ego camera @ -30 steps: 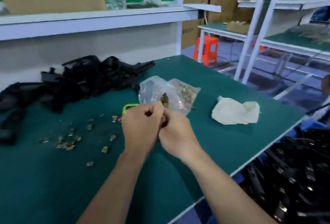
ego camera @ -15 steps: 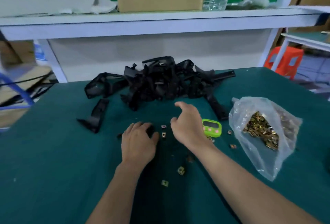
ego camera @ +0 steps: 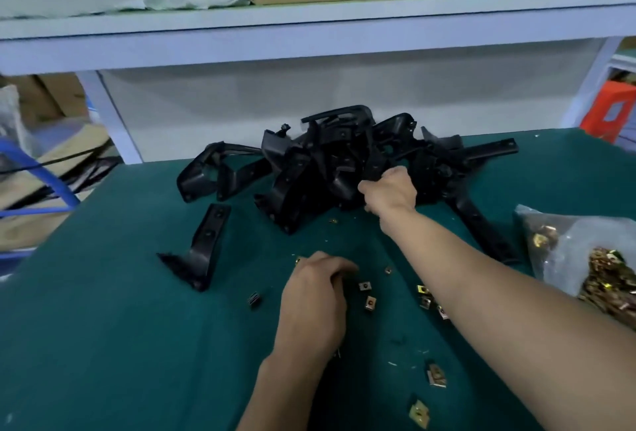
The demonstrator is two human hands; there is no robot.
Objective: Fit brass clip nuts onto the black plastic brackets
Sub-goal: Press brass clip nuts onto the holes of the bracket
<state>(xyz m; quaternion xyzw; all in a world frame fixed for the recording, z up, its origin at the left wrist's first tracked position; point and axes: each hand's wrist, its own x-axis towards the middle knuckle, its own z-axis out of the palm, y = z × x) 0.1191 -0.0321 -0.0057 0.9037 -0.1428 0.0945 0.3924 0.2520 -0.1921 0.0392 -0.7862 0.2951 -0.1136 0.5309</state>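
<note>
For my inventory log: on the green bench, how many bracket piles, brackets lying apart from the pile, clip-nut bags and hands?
bracket pile: 1
separate bracket: 1
clip-nut bag: 1
hands: 2, left hand, right hand
Total: 5

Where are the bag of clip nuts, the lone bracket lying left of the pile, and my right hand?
bag of clip nuts (ego camera: pixel 571 241), head view, clear plastic wall above the nuts.
lone bracket (ego camera: pixel 210 239), head view, middle of its long arm.
right hand (ego camera: pixel 389 190), head view, back of the hand.
</note>
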